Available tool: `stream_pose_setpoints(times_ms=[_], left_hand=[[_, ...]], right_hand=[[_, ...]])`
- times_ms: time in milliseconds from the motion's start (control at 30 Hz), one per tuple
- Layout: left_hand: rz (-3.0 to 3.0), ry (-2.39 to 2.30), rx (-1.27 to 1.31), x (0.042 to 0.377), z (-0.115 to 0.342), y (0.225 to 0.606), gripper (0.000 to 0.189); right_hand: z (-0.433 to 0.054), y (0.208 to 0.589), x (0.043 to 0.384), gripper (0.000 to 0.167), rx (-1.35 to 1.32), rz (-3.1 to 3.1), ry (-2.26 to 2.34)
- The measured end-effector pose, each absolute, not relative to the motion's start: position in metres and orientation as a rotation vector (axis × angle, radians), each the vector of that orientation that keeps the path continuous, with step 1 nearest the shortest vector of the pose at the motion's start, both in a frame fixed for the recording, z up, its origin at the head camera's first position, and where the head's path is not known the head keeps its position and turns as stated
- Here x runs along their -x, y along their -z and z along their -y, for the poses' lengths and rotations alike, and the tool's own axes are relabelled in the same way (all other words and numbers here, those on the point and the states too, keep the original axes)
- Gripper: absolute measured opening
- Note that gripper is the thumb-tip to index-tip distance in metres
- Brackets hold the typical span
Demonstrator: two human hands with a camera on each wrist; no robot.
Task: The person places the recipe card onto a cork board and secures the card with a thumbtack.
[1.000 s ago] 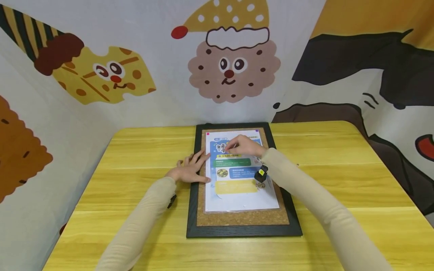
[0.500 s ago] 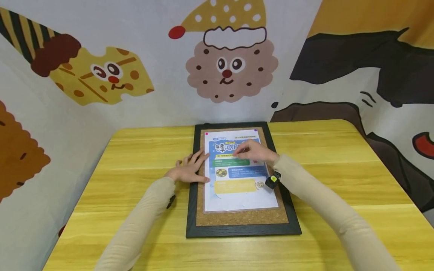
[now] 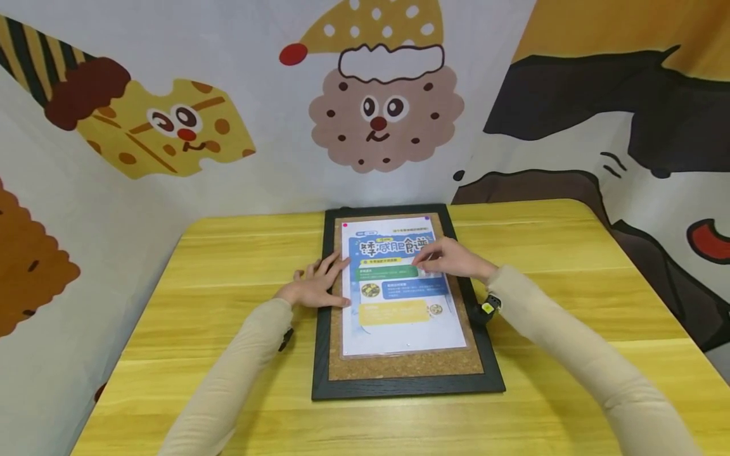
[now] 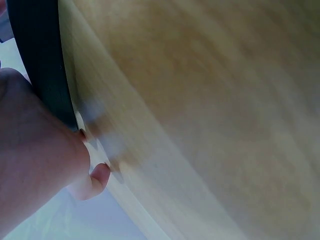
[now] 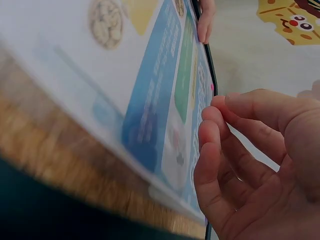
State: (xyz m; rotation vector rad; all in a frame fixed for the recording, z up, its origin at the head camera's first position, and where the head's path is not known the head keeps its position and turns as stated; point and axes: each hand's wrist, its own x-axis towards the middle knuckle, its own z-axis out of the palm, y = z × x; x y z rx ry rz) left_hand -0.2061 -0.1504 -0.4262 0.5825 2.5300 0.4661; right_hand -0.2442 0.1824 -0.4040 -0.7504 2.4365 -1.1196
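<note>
Head view: a rectangular printed sheet (image 3: 403, 300), glossy and clear-edged, lies flat on a brown, granular cork panel (image 3: 407, 366). A flat black frame (image 3: 407, 385) with fine wood grain borders the cork; the assembly rests on a smooth, yellow, wood-grained worktop (image 3: 205, 278). One small round pink pin (image 3: 345, 224) sits at the sheet's top left corner, one purple pin (image 3: 426, 218) at the top right.

Left grip (image 3: 313, 288): fingers and thumb spread wide across the frame's left side, tips on the sheet's left edge, nothing grasped.

Right grip (image 3: 453, 258): fingers bent, thumb and index fingertips drawn together above the sheet's right portion; nothing is visible between them. Contact with the sheet cannot be told.

Sleeves (image 3: 559, 326): soft beige fabric, lightly wrinkled. Backdrop (image 3: 274, 158): pale material printed with a scalloped biscuit shape
</note>
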Motion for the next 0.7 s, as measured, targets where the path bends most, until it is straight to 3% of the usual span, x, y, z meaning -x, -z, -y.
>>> stream_pose_setpoints(times_ms=[700], left_hand=[[-2.530,-0.480,-0.596,0.208,0.151,0.427,0.098]], right_hand=[[-0.247,0.411,0.231,0.019,0.616,-2.516,1.082]])
